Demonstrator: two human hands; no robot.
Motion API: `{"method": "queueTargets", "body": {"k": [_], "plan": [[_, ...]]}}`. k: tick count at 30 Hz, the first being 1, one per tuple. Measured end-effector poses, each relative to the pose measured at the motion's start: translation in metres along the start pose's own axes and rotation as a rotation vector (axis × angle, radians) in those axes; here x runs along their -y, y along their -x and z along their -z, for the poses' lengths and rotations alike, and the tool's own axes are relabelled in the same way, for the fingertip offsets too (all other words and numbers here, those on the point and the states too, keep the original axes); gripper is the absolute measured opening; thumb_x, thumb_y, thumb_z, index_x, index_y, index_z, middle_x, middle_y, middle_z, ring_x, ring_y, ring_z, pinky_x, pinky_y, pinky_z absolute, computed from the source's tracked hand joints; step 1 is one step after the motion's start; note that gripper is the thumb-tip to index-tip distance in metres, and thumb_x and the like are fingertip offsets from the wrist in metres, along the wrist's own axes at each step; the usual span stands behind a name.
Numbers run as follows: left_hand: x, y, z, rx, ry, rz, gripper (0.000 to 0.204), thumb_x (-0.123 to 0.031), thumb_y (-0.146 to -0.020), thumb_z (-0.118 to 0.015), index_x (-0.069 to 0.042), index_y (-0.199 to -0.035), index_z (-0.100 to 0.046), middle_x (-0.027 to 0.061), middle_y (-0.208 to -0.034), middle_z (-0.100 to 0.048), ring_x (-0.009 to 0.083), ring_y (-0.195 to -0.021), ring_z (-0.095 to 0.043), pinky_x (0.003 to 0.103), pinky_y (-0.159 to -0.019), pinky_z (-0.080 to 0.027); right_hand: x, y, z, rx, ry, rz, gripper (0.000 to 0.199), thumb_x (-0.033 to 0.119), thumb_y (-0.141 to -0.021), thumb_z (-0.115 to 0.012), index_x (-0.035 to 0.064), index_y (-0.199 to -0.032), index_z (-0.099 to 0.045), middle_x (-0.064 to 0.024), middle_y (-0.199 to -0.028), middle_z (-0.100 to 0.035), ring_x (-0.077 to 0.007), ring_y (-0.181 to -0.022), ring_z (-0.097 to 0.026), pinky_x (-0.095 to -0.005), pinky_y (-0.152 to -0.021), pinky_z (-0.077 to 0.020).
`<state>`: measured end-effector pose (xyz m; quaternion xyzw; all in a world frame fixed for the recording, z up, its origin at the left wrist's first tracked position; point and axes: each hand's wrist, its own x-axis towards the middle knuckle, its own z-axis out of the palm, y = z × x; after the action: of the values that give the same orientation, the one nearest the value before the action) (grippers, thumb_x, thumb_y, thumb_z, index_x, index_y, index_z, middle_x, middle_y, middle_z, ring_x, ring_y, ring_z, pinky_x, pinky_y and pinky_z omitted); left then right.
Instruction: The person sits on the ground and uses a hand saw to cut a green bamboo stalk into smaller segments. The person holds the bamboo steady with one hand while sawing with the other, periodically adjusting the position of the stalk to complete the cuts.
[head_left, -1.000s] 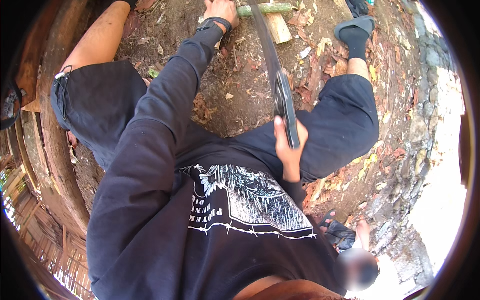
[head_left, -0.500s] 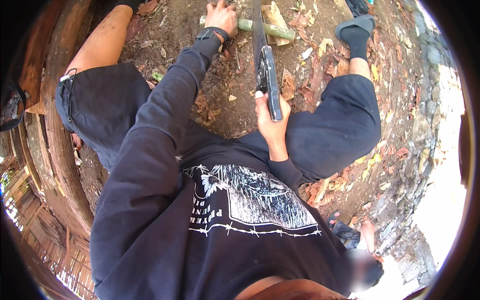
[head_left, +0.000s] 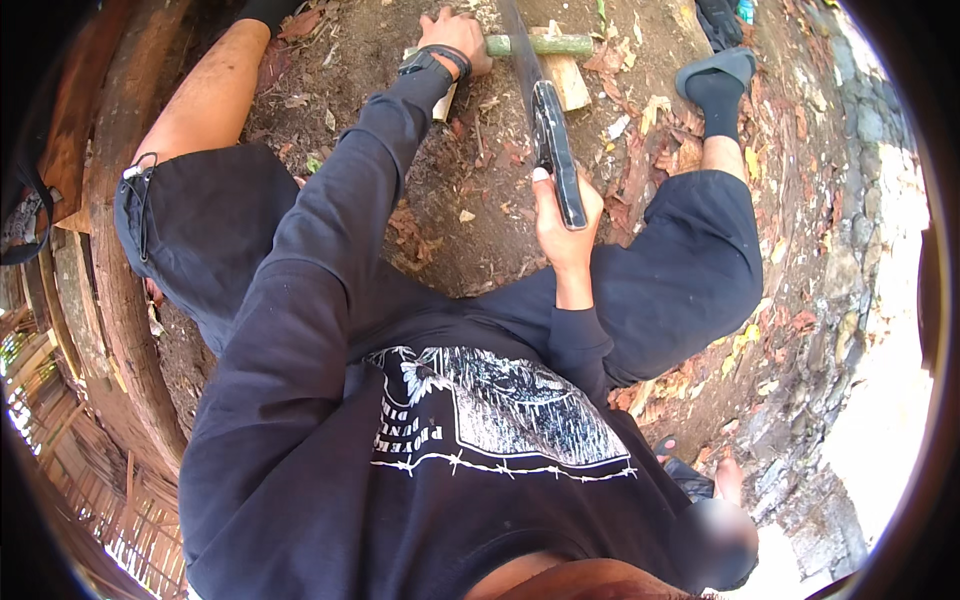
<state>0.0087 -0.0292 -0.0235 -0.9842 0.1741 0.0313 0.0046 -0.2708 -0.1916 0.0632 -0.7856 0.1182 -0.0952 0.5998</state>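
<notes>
My left hand [head_left: 456, 42] is closed around a green, round wooden stick [head_left: 565, 45] that lies crosswise at the far side, pressing it down. Under the stick sits a pale split wood block [head_left: 568, 85], and another bit of pale wood shows below my left wrist. My right hand [head_left: 570, 222] grips the dark handle of a hand saw [head_left: 558, 150]. Its blade points away from me and crosses the stick just right of my left hand. The blade is blurred, and how deep it sits in the stick cannot be made out.
Dry leaves and wood chips litter the dirt ground [head_left: 470, 250] between my spread legs. Logs [head_left: 125, 300] run along the left, beside a slatted bamboo structure [head_left: 80, 470]. A stone edging [head_left: 850, 250] lies at right. Another person [head_left: 715, 540] is at the lower right.
The saw and my right hand have shifted right and slightly forward in the picture. The stick's right end has risen, so it lies more level. My left hand has moved slightly right.
</notes>
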Motion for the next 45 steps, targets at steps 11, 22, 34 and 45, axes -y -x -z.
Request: {"method": "queueTargets", "body": {"k": [11,22,34,45], "plan": [[0.004,-0.001,-0.01,-0.09,0.18,0.001,0.025,-0.027,-0.084,-0.075,-0.013,-0.102,-0.083,0.016,-0.111,-0.079,0.0318,-0.121,-0.07,0.06,-0.105,-0.05,-0.002,0.012,0.001,-0.025,0.079,0.093,0.016,0.01,-0.1,-0.075,-0.0011,-0.089,-0.071,-0.0007,-0.065,-0.06,-0.0073,-0.057,-0.055,-0.0288,-0.055,-0.0455],[0.004,0.007,-0.011,-0.205,0.0,-0.096,0.033,-0.035,-0.079,-0.079,-0.018,-0.107,-0.083,0.0075,-0.109,-0.078,0.0266,-0.121,-0.067,0.055,-0.105,-0.047,0.006,0.032,0.0,-0.011,0.025,0.058,0.019,0.009,-0.099,-0.078,-0.0001,-0.086,-0.068,0.0008,-0.068,-0.06,-0.0063,-0.061,-0.052,-0.0297,-0.056,-0.0432],[0.0,0.023,-0.006,-0.316,0.002,-0.166,0.051,-0.04,-0.081,-0.081,-0.017,-0.126,-0.073,0.0061,-0.115,-0.069,0.0288,-0.118,-0.061,0.052,-0.102,-0.043,-0.004,0.029,0.015,-0.01,-0.055,-0.075,0.013,0.008,-0.099,-0.077,-0.0009,-0.091,-0.071,0.0016,-0.07,-0.062,-0.0049,-0.063,-0.053,-0.0282,-0.056,-0.0429],[-0.006,0.019,-0.009,-0.229,0.086,-0.057,0.038,-0.041,-0.082,-0.082,-0.017,-0.111,-0.086,-0.0015,-0.136,-0.069,0.0265,-0.137,-0.055,0.063,-0.123,-0.033,-0.008,0.029,0.018,-0.027,-0.11,-0.106,0.013,0.007,-0.099,-0.077,-0.0011,-0.09,-0.071,0.0021,-0.07,-0.062,-0.004,-0.062,-0.053,-0.0273,-0.056,-0.0428]]}}
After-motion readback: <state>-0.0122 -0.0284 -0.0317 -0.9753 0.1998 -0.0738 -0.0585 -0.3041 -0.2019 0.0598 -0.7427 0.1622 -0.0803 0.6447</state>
